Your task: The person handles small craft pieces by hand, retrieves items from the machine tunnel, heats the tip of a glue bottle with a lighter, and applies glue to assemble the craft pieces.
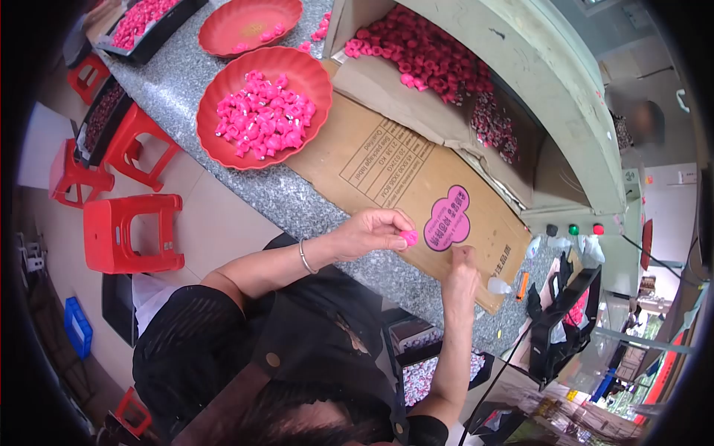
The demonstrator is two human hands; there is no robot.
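Observation:
Over the cardboard's near edge, my left hand (372,232), with a bracelet at the wrist, pinches a small bright pink plastic piece (409,238) between thumb and fingertips. To its right, my right hand (462,273) is closed with the fingers bent together above the flattened cardboard (357,141). Whatever sits in those fingertips, if anything, is too small to make out. A pink cloud-shaped print (448,219) lies just beyond both hands. Farther up, a red scalloped bowl (204,111) holds many similar pink pieces (260,119).
A light-coloured machine housing (565,97) opens beyond the cardboard, heaped with pink pieces (424,56). A second red bowl (216,33) stands farther back. Near my right hand are a small white bottle (498,286), an orange item (523,286) and a black bin (565,327). Red stools (126,234) stand left.

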